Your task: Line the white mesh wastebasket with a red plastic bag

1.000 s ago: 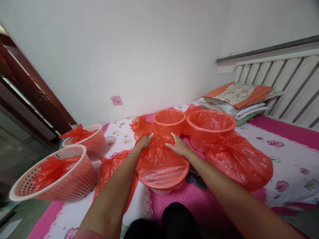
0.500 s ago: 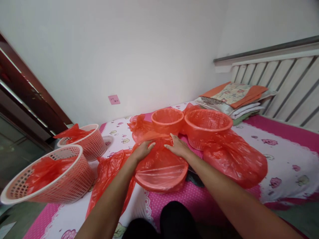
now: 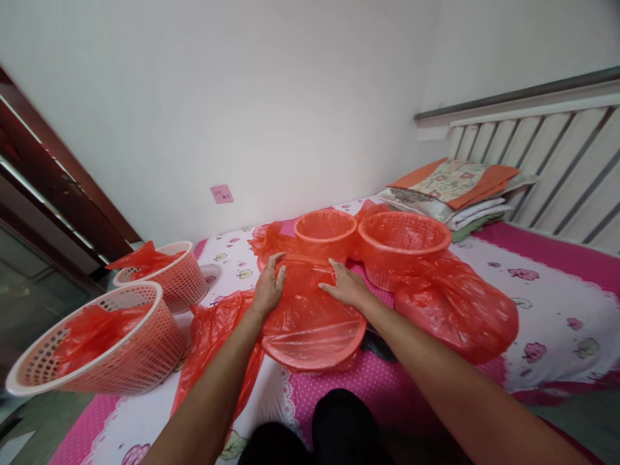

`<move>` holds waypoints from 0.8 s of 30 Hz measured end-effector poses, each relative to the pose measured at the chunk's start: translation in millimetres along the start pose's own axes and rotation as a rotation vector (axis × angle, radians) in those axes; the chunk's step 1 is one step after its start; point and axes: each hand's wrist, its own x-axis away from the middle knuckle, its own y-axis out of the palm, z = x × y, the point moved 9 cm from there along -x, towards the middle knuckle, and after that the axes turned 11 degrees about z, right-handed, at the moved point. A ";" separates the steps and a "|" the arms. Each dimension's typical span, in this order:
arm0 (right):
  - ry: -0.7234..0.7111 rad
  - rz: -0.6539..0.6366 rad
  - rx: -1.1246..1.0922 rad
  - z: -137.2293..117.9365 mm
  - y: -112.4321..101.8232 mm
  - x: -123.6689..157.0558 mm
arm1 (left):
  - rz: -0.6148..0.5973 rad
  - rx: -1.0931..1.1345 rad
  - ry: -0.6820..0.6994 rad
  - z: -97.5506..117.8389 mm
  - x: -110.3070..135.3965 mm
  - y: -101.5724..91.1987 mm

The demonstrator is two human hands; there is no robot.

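Note:
A red plastic bag (image 3: 303, 284) is drawn over a pink-red basin (image 3: 314, 361) in front of me, with the clear part of the film stretched across the near rim. My left hand (image 3: 268, 289) is at the bag's far left edge, thumb and fingers apart. On the right side of the bag rests my right hand (image 3: 347, 284), its thumb apart from the fingers and touching the film. Behind the hands stand a bag-covered basket (image 3: 325, 240) and, to its right, a larger bag-lined basket (image 3: 404, 258).
Two pink perforated baskets (image 3: 145, 349) with red bags inside stand at the left. A loose red bag (image 3: 217, 329) lies near my left forearm. At right is a bagged basin (image 3: 458, 310) on the bed (image 3: 557, 310), with folded bedding (image 3: 455, 184) behind.
My left hand has moved left and slightly up, away from the bag's middle, and its fingers have spread. The bag's far edge looks straighter. My right hand has hardly moved.

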 end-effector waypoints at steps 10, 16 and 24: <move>-0.030 0.005 0.004 -4.0 -5.2 3.2 | -0.333 -0.338 -0.242 -49.1 -19.3 31.7; 0.045 0.034 -0.154 2.2 -4.1 -4.3 | -0.434 -0.421 -0.286 -63.5 -28.0 40.6; -0.040 0.109 -0.185 1.6 -2.1 -10.7 | -0.435 -0.596 -0.222 -49.7 -12.4 38.4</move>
